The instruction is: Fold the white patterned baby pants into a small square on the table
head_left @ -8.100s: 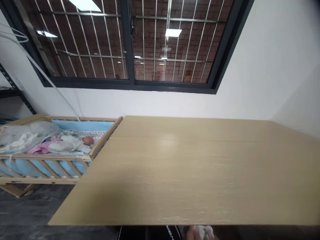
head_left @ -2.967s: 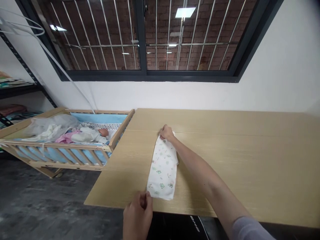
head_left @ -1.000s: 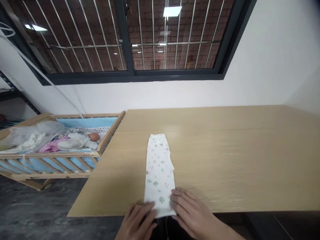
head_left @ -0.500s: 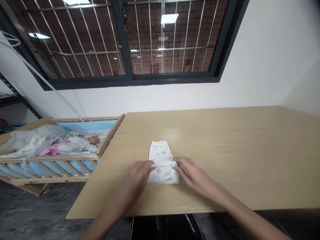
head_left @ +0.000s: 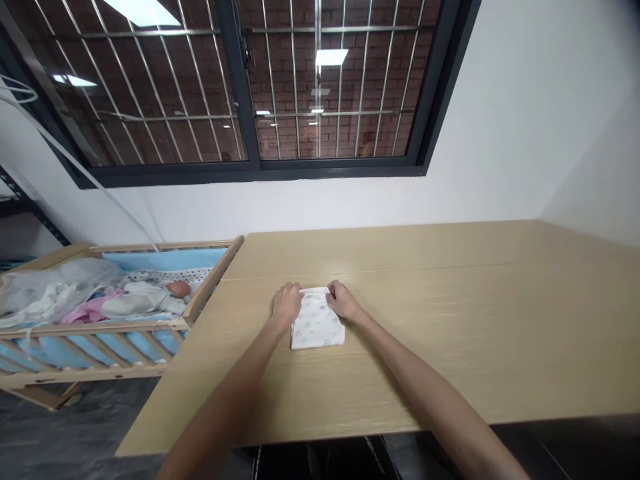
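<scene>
The folded white cloth (head_left: 319, 323), printed with small green and grey motifs, lies flat in a compact, roughly square packet, its nearer edge a little wider than its far one. From where I stand, both hands are at its far end, one at each corner, so most of the cloth lies on the person's side of the grip, uncovered between the forearms.

The left hand (head_left: 287, 304) has its fingers bent down over the far left corner, closed on the fabric there. The right hand (head_left: 343, 301) pinches the far right corner, thumb and fingers together with the edge between them. The top edge runs straight from one hand to the other.

Under it all spreads a pale wooden table (head_left: 450, 333); the cloth rests left of its middle, well in from the near edge. Past the table's left end stands a wooden crib (head_left: 215, 280) with blue lining, and in it a small figure (head_left: 150, 297) in white clothing lies beside some pink fabric (head_left: 90, 311). Behind the table, a dark-framed window (head_left: 255, 172) with metal bars outside sits in the white wall (head_left: 540, 133).
</scene>
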Demonstrator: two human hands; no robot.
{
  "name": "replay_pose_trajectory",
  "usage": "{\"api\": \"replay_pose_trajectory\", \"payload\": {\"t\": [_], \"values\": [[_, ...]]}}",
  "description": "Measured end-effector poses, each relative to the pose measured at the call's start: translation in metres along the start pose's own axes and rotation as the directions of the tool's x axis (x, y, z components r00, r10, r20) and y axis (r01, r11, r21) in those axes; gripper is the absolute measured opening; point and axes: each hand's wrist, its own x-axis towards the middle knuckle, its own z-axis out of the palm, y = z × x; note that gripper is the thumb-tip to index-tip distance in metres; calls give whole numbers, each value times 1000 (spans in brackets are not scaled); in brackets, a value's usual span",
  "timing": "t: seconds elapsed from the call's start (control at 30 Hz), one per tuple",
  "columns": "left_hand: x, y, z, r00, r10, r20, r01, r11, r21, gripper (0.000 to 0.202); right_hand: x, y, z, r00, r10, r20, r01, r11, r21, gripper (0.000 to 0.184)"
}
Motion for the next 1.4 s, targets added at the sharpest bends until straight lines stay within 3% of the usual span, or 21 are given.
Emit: {"api": "replay_pose_trajectory", "payload": {"t": [0.1, 0.2, 0.23, 0.3, 0.37, 0.43, 0.5, 0.57, 0.67, 0.83, 0.97, 1.07, 1.2, 1.3, 1.4], "values": [[-21, 10, -9, 998, -15, -56, 16, 1000, 10, 33, -7, -9, -9, 1000, -1, -30, 1, 1000, 1, 31], [-74, 24, -4, 991, 60, -123, -57, 998, 33, 47, -27, -35, -28, 979, -203, -1, 203, 979, -2, 41], [-96, 29, 2, 974, 139, -177, -131, 990, 60, 50, -37, -46, -34, 947, -315, 61, 315, 949, 1, 45], [-139, 37, 19, 928, 227, -295, -202, 973, 113, 56, -60, -67, -45, 822, -512, 251, 519, 854, 41, 50], [-171, 42, 36, 907, 249, -339, -215, 967, 136, 57, -80, -83, -48, 673, -610, 418, 623, 772, 124, 51], [-188, 46, 47, 914, 242, -325, -211, 969, 128, 51, -92, -89, -44, 561, -652, 510, 657, 726, 205, 53], [-192, 48, 52, 926, 206, -317, -180, 978, 110, 46, -92, -85, -35, 501, -654, 567, 655, 715, 246, 54], [-190, 48, 54, 924, 165, -345, -138, 985, 101, 48, -82, -72, -25, 483, -619, 619, 640, 732, 233, 54], [-188, 45, 57, 912, 150, -382, -118, 987, 105, 55, -48, -48, -16, 525, -538, 659, 625, 770, 131, 56], [-190, 46, 60, 909, 156, -386, -107, 984, 145, 55, 16, -18, -12, 670, -416, 615, 590, 801, -102, 58], [-183, 40, 46, 928, 156, -338, -129, 987, 100, 43, 30, -18, -12, 728, -397, 559, 584, 786, -202, 60], [-166, 17, 19, 951, 233, -204, -244, 969, -32, 30, 10, -30, -24, 756, -449, 477, 595, 774, -215, 60], [-145, -24, -18, 917, 388, -96, -398, 906, -140, 26, -48, -47, -54, 808, -518, 280, 571, 805, -159, 45], [-136, -42, -24, 874, 479, -79, -485, 864, -133, 22, -93, -50, -68, 826, -502, 254, 545, 827, -136, 34], [-130, -44, -14, 855, 511, -85, -518, 847, -121, 22, -122, -41, -67, 842, -474, 257, 526, 827, -200, 35]]}}
